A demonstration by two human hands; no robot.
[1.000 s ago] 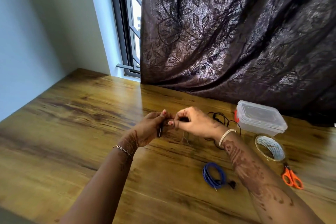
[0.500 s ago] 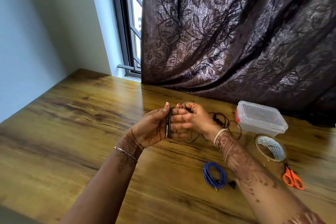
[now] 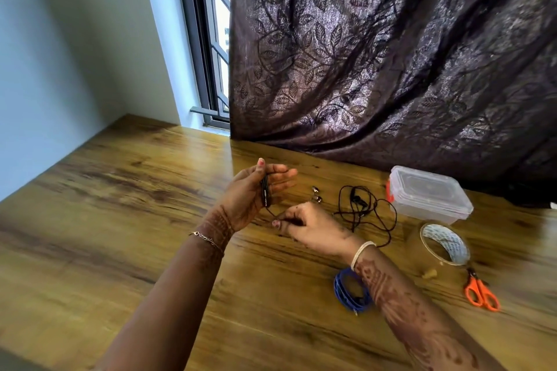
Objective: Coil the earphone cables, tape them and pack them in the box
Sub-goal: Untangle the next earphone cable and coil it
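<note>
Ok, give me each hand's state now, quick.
Left hand: holds the black cable, coiled, under its thumb.
Right hand: pinches the same cable's loose end.

The left hand (image 3: 244, 199) wears a thin chain bracelet (image 3: 206, 238) at its wrist, the right hand (image 3: 313, 229) a pale bangle (image 3: 361, 253). Dark henna patterns (image 3: 388, 289) cover both wrists; the fingernails (image 3: 261, 161) are painted red.

Above the brown wooden table (image 3: 120, 220), the left hand (image 3: 245, 199) pins a thin black earphone cable (image 3: 265, 193), wound round its fingers, under the thumb; the right hand (image 3: 313, 227) pinches its trailing strand just below. To the right lie tangled black earphones (image 3: 361, 208), a clear lidded plastic box (image 3: 428, 194), a clear tape roll (image 3: 446, 245), orange-handled scissors (image 3: 481, 294) and a blue cable coil (image 3: 346, 297)
</note>
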